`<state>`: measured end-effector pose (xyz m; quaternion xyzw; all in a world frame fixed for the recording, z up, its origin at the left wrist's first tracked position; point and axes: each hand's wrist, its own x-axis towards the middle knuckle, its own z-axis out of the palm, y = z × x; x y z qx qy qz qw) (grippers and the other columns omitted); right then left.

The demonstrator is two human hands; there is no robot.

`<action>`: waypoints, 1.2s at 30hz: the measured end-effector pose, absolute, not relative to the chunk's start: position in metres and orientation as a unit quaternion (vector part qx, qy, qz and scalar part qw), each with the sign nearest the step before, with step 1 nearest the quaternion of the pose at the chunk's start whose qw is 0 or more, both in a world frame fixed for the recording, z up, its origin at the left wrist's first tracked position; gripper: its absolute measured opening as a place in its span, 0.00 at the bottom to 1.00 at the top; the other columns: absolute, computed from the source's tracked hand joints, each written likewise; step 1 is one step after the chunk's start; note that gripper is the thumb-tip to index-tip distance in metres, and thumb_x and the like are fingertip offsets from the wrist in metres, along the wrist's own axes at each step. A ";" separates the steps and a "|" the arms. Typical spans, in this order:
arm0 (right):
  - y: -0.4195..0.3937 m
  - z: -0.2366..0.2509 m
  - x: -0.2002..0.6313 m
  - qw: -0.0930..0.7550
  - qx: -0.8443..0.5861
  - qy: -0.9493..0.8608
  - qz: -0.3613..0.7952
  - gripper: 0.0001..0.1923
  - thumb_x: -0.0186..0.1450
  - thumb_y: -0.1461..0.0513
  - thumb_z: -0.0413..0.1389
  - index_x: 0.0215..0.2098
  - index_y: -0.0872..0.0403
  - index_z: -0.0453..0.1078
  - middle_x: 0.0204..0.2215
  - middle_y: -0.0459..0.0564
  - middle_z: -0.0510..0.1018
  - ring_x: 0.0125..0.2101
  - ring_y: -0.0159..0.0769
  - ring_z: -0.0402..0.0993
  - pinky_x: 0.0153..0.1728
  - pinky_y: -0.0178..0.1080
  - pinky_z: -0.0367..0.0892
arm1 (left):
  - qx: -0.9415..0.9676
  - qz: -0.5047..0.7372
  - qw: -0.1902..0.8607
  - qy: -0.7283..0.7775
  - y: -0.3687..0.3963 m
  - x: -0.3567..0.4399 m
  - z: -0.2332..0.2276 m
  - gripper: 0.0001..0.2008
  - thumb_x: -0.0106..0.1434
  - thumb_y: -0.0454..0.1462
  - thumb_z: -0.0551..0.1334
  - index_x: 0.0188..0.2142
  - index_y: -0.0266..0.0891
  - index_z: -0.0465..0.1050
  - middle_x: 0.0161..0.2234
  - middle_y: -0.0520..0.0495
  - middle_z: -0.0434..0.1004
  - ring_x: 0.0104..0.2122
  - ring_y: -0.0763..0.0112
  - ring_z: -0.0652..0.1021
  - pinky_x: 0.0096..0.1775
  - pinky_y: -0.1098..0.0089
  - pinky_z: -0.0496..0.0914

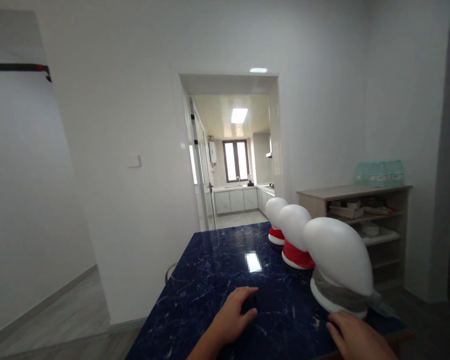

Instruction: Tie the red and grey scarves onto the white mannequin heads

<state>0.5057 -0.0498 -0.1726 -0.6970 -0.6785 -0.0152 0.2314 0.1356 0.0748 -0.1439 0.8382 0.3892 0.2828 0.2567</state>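
My left hand (232, 317) is over the near middle of the dark blue marbled table (195, 295); its thumb is apart from its fingers, and it holds nothing. At the lower right, my right hand (360, 336) is beside the base of the nearest white mannequin head (337, 255), thumb and forefinger apart; whether it touches the base I cannot tell. Grey cloth (337, 292) goes round that head's neck. Behind it stand a second white head (296, 226) with red cloth (297, 256) and a third white head (275, 212) with red cloth (276, 234).
Right of the table is a wooden shelf unit (354, 191) with several bottles (378, 173) on top and boxes inside. Beyond the table's far edge, a doorway leads to a kitchen with white cabinets (236, 201). A curved metal piece (168, 271) shows at the table's left edge.
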 end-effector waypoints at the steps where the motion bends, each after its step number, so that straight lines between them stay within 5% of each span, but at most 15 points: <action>1: -0.040 -0.164 0.483 0.245 -0.664 -0.706 0.000 0.18 0.73 0.58 0.49 0.45 0.50 0.82 0.46 0.57 0.85 0.46 0.48 0.83 0.49 0.45 0.74 | 0.839 0.279 0.261 0.388 0.076 0.135 -0.144 0.31 0.68 0.44 0.65 0.69 0.55 0.66 0.70 0.48 0.67 0.69 0.54 0.65 0.72 0.51 0.55; 4: -0.004 -0.141 0.429 0.255 -0.566 -0.781 0.066 0.19 0.71 0.56 0.55 0.56 0.52 0.80 0.59 0.58 0.79 0.59 0.50 0.74 0.63 0.48 0.66 | 0.839 0.276 0.283 0.373 0.080 0.134 -0.138 0.33 0.72 0.50 0.60 0.74 0.53 0.56 0.74 0.48 0.57 0.73 0.55 0.60 0.73 0.51 0.52; 8: 0.054 -0.127 0.373 0.215 -0.434 -0.867 0.116 0.34 0.66 0.51 0.62 0.68 0.51 0.69 0.70 0.59 0.66 0.69 0.57 0.60 0.70 0.56 0.55 | 0.856 0.272 0.246 0.364 0.089 0.141 -0.121 0.33 0.74 0.54 0.56 0.75 0.54 0.53 0.76 0.49 0.52 0.74 0.56 0.56 0.74 0.49 0.49; 14: 0.117 -0.152 0.315 0.215 -0.296 -0.928 0.075 0.36 0.70 0.59 0.54 0.74 0.54 0.58 0.72 0.60 0.63 0.70 0.53 0.61 0.71 0.56 0.53 | 0.891 0.229 0.158 0.360 0.099 0.153 -0.121 0.28 0.75 0.53 0.55 0.71 0.56 0.62 0.72 0.51 0.63 0.72 0.56 0.61 0.74 0.47 0.47; 17: 0.122 -0.166 0.313 0.208 -0.307 -0.925 0.076 0.35 0.70 0.58 0.54 0.75 0.54 0.57 0.73 0.61 0.61 0.71 0.54 0.58 0.72 0.56 0.53 | 0.887 0.219 0.165 0.371 0.100 0.154 -0.129 0.28 0.74 0.51 0.57 0.71 0.56 0.63 0.71 0.52 0.66 0.71 0.56 0.63 0.73 0.48 0.50; 25: 0.118 -0.164 0.316 0.226 -0.304 -0.921 0.092 0.28 0.70 0.61 0.53 0.68 0.53 0.69 0.64 0.57 0.74 0.62 0.50 0.71 0.68 0.52 0.60 | 0.879 0.240 0.172 0.375 0.102 0.154 -0.131 0.26 0.73 0.50 0.58 0.68 0.55 0.68 0.68 0.52 0.70 0.69 0.57 0.66 0.72 0.51 0.54; 36: 0.118 -0.166 0.315 0.234 -0.309 -0.918 0.083 0.29 0.69 0.60 0.54 0.68 0.52 0.69 0.68 0.56 0.70 0.66 0.50 0.66 0.71 0.53 0.54 | 0.876 0.247 0.170 0.377 0.099 0.156 -0.131 0.25 0.74 0.50 0.56 0.67 0.53 0.69 0.67 0.52 0.72 0.68 0.57 0.67 0.72 0.52 0.55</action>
